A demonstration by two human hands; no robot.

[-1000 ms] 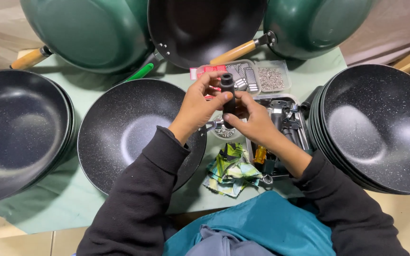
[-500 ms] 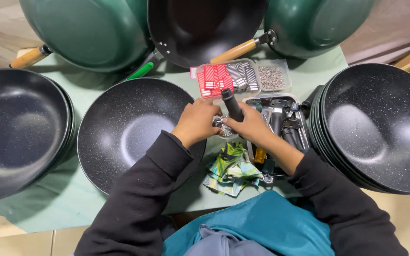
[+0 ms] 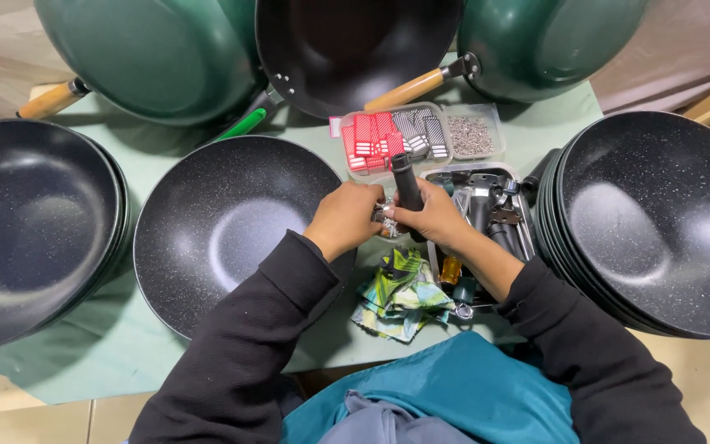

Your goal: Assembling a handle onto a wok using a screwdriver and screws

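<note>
Moved: hands lowered toward the speckled pan [image 3: 232, 230].
Grip: right hand [image 3: 437, 218] wrapped round black handle [image 3: 407, 185]; left hand [image 3: 345, 218] pinching its base.
Handling: seemingly light, rigid; hold mid-shaft.

Black handle [image 3: 407, 185] base under fingers.
</note>
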